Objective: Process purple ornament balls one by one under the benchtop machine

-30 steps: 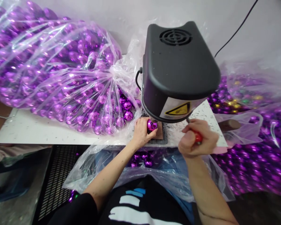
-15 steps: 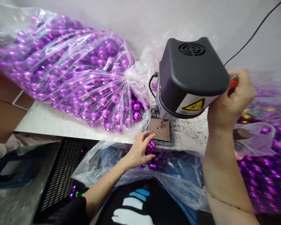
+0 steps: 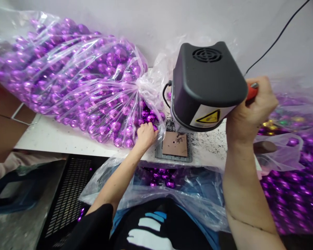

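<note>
Reaching left hand [image 3: 145,134] into shiny purple baubles [image 3: 148,117].

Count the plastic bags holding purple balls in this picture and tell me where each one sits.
3, perhaps more hidden: a big tied bag on the table at left, an open bag below the table edge, and a bag at right past the right hand.

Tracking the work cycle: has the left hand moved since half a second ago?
Yes. The left hand went from the table's front edge up to the bag of purple baubles, left of the brown pad.
</note>
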Available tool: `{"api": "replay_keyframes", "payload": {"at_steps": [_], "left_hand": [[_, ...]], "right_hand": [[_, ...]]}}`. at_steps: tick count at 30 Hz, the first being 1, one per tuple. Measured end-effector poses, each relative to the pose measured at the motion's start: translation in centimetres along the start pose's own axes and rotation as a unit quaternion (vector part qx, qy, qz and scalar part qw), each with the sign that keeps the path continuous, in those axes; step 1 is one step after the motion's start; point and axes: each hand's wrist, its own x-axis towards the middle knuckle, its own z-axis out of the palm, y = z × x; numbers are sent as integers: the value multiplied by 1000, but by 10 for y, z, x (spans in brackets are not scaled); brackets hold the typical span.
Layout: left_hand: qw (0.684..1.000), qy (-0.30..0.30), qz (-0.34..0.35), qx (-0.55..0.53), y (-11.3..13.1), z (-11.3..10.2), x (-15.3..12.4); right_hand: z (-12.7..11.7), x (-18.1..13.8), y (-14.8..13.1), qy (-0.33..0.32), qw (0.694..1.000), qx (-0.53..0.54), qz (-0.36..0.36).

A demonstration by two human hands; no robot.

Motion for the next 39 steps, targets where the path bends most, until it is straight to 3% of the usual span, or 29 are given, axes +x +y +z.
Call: {"api": "replay_keyframes", "payload": {"at_steps": [2,4,6,9,10,12,15,19,24,31,39], "left_hand": [[996,21,28,-77,-4,-1,-4],[969,35,54,-238,-9,-4,-9],[895,-10,76,-439,-11,-5,-16],[747,-163,64,-642,-4,-1,-27],[715,-204,47,-667,0,2,-30],[694,-238,21,-679,7,8,-35],[725,-209,39,-655,16,17,-36],[791,-152,88,-586,21,27,-35],[885,3,171,-434,27,38,-36],[905,81,229,-350,33,49,-47],[916,100,237,-307,40,51,-55]], "right_hand": [[0,0,0,-2,1000,10,1],[0,1,-1,-3,1000,27,5],[0,1,-2,-4,999,38,12],[-1,1,-4,-8,999,41,21],[-1,1,-5,-9,999,43,22],[-1,1,-6,-9,998,51,24],[-2,1,-7,-12,997,66,31],[-2,1,-8,-18,997,69,34],[-2,1,-8,-17,998,46,32],[-1,-1,-6,-4,999,30,21],[-2,0,-6,-10,1000,24,13]]}}
